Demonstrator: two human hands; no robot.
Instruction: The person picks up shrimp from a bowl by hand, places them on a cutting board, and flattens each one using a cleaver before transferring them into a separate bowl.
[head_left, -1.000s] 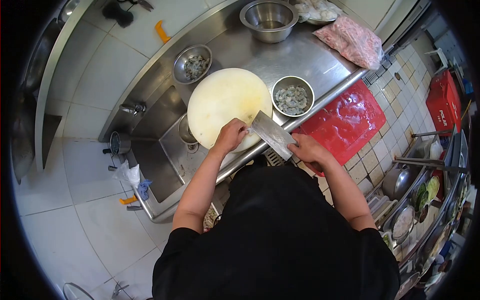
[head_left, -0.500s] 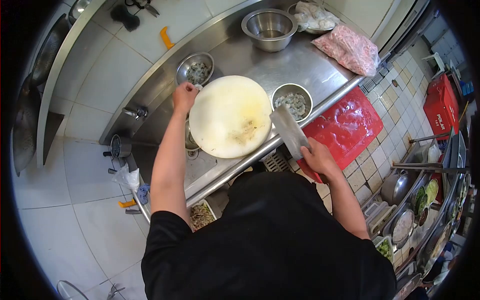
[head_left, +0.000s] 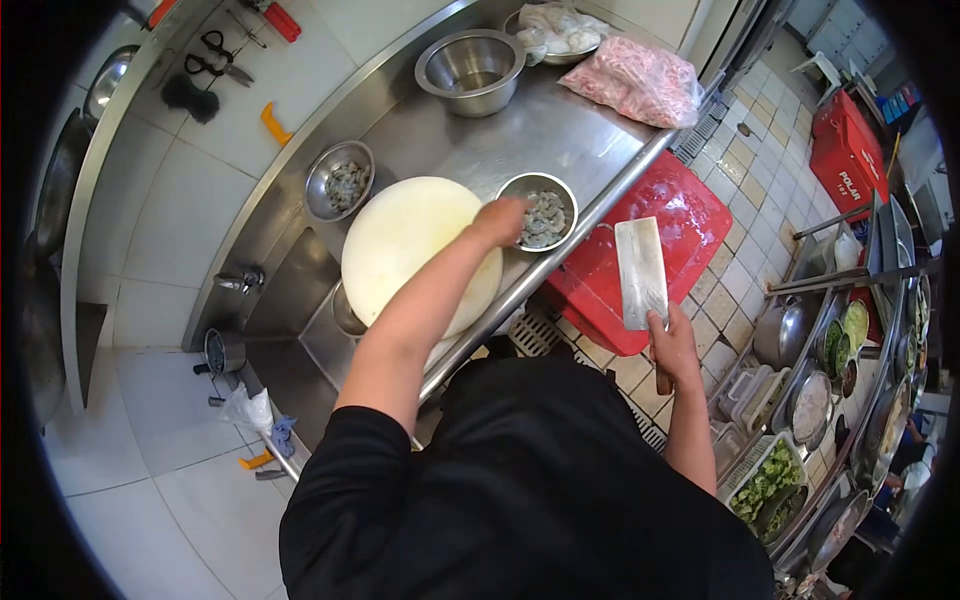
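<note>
My right hand (head_left: pixel 676 346) grips the handle of a cleaver (head_left: pixel 642 268), its broad blade upright and pointing away from me over a red lid. My left hand (head_left: pixel 503 220) reaches across the round white cutting board (head_left: pixel 400 240) to the near rim of a metal bowl of peeled shrimp (head_left: pixel 546 218). Its fingertips are blurred at that rim, so I cannot make out whether they hold anything. Beyond the board's far left edge sits a second metal bowl (head_left: pixel 318 200) with fewer shrimp.
A large steel bowl (head_left: pixel 470 70) stands on the steel counter (head_left: pixel 440 135), near a bag of pinkish meat (head_left: pixel 640 82). The red bin lid (head_left: pixel 690 210) lies below the counter edge. At right, a rack holds a tray of chopped greens (head_left: pixel 768 482) and several pans.
My left hand has swung right from the far-left bowl across the board to the right shrimp bowl. The cleaver has moved right, away from the board, and turned upright. The view has shifted.
</note>
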